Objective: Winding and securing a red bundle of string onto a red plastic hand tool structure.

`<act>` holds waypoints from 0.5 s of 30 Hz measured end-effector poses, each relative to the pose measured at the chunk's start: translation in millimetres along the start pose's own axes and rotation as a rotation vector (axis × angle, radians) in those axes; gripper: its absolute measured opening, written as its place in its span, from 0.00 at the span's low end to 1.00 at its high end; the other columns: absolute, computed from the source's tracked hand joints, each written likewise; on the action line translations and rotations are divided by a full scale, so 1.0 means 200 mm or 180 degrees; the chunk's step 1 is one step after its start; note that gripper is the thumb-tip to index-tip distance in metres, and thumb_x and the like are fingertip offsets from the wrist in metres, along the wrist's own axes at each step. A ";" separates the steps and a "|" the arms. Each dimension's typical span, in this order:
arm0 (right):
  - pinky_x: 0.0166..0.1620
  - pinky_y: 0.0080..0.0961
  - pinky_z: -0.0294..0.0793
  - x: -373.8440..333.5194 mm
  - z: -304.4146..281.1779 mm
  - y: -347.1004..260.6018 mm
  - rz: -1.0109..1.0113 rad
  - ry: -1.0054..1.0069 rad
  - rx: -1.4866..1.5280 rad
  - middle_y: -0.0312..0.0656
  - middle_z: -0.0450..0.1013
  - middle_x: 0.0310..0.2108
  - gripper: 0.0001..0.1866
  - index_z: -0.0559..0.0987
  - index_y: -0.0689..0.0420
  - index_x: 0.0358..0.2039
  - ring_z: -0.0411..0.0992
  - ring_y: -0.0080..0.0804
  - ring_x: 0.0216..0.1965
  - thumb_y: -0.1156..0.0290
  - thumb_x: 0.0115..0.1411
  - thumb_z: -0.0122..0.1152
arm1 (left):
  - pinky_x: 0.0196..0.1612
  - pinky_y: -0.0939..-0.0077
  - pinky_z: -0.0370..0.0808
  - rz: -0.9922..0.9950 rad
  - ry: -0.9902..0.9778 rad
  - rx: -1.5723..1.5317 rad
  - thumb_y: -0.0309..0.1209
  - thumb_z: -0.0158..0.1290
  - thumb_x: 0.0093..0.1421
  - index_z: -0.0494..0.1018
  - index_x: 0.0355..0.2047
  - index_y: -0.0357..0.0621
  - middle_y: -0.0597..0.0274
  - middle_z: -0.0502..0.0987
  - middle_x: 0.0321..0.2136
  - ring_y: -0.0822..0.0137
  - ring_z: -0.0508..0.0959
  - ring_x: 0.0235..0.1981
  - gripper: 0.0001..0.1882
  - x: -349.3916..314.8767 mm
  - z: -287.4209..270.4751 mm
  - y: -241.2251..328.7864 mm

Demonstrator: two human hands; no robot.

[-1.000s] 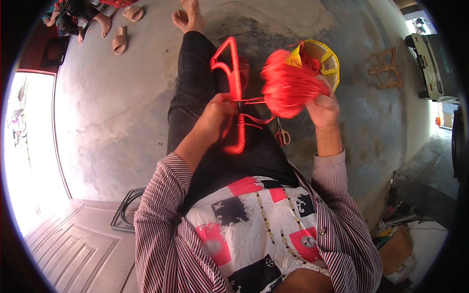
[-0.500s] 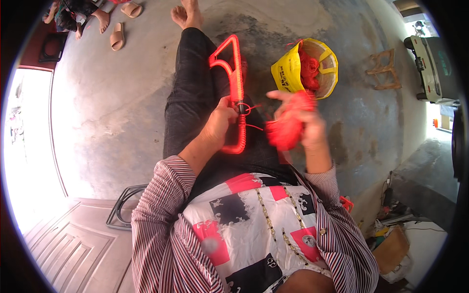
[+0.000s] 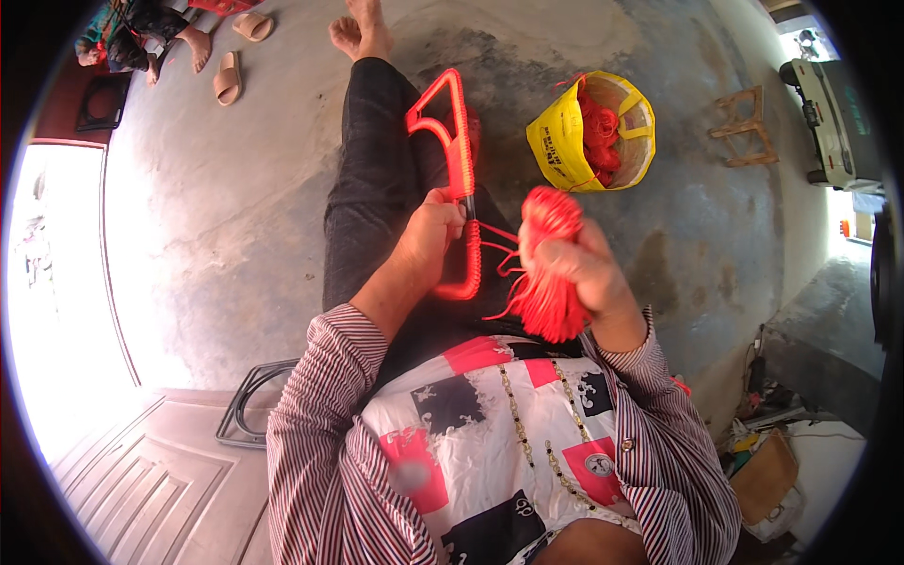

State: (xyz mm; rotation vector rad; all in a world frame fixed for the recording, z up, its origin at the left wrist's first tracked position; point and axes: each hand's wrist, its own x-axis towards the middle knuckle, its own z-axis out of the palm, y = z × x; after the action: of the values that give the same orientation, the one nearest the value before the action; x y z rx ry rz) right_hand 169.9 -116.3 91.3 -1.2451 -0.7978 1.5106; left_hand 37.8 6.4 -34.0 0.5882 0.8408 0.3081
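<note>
My left hand is closed around the side bar of a dark frame wound mostly with red cord. A short black stretch of bar shows bare just by my fingertips. In my right hand, a thick bundle of red cord is gripped round its middle, its lower strands fanning out. Loose red strands run between the bar and the bundle. The frame rests over my dark-trousered leg; its lower part lies partly behind my hand and wrist.
A yellow bag holding more red cord stands on the concrete floor beyond my right hand. Farther right is a small wooden stool. Tan sandals and another person's feet are at the far left. A black-framed object lies at lower left.
My right hand has turned the cord bundle more upright and drawn it slightly nearer to me. The small loop of cord at the bar is gone, and the strands now stretch to the bundle.
</note>
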 end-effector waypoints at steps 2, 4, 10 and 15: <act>0.40 0.25 0.68 -0.03 0.00 -0.06 -0.0533 0.0496 0.1269 0.37 0.67 0.32 0.13 0.71 0.61 0.38 0.68 0.27 0.35 0.68 0.57 0.60 | 0.41 0.79 0.68 0.0068 0.0095 -0.0046 0.21 0.45 0.48 0.67 0.45 0.37 0.63 0.70 0.33 0.71 0.69 0.31 0.21 -0.04 0.04 0.01; 0.40 0.28 0.69 -0.07 0.00 -0.13 -0.0898 -0.0134 0.1477 0.40 0.67 0.32 0.14 0.70 0.63 0.39 0.69 0.34 0.36 0.70 0.55 0.60 | 0.47 0.78 0.69 0.2460 0.0815 0.2478 0.20 0.49 0.49 0.67 0.47 0.35 0.61 0.71 0.36 0.70 0.72 0.37 0.22 -0.11 0.10 0.02; 0.44 0.33 0.71 0.00 -0.09 -0.22 -0.1300 -0.1373 -0.0311 0.53 0.71 0.39 0.27 0.73 0.65 0.47 0.72 0.47 0.41 0.74 0.44 0.67 | 0.36 0.86 0.68 0.1800 0.0177 0.0904 0.22 0.54 0.59 0.72 0.40 0.40 0.70 0.73 0.26 0.79 0.70 0.27 0.08 -0.28 0.11 0.17; 0.41 0.35 0.72 0.17 -0.15 0.05 -0.0306 -0.0286 -0.4212 0.45 0.70 0.36 0.20 0.79 0.59 0.40 0.73 0.44 0.38 0.71 0.43 0.68 | 0.31 0.80 0.67 0.0149 0.0857 -0.0148 0.28 0.51 0.62 0.71 0.39 0.47 0.74 0.72 0.29 0.78 0.69 0.27 0.05 -0.34 0.01 0.15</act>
State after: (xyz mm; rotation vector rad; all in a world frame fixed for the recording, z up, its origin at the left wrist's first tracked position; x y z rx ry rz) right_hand 195.6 -89.2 62.8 -1.9813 -2.0390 0.8568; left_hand -4.1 -3.7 26.5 0.5302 1.0768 0.4553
